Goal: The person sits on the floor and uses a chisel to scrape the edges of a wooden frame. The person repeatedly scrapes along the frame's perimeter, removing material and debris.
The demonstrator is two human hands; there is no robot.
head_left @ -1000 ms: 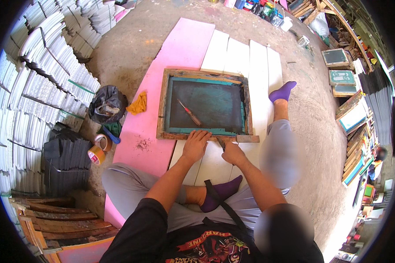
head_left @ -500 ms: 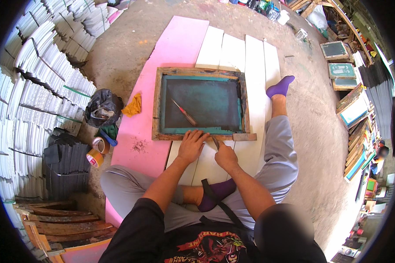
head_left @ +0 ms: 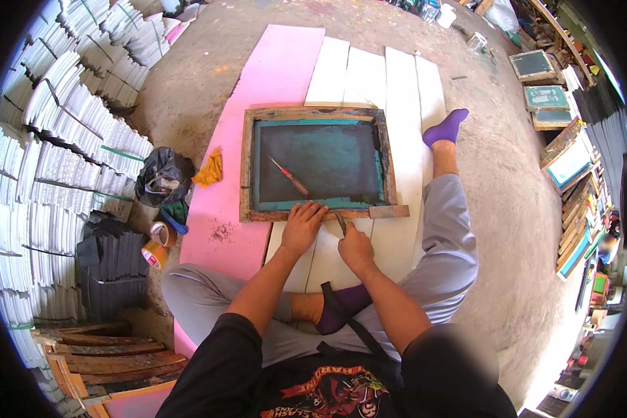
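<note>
A wooden screen-printing frame with blue-green mesh lies flat in front of me. On its mesh rests a red-handled screwdriver, slanting. My left hand is flat on the frame's near rail, fingers stretched out and holding nothing. Just to its right, my right hand is closed around a dark metal hand tool that looks like pliers; its tip meets the near rail. My fingers hide most of the handle. A short wood strip lies along the near right corner.
Pink board and white boards lie under the frame. Thin scraps and a yellow cloth are on the pink one. Left stand a black bag, tape rolls and white stacks. More frames lean right.
The view has shifted slightly. My left hand stays on the near rail, and my right hand still grips the tool at almost the same spot.
</note>
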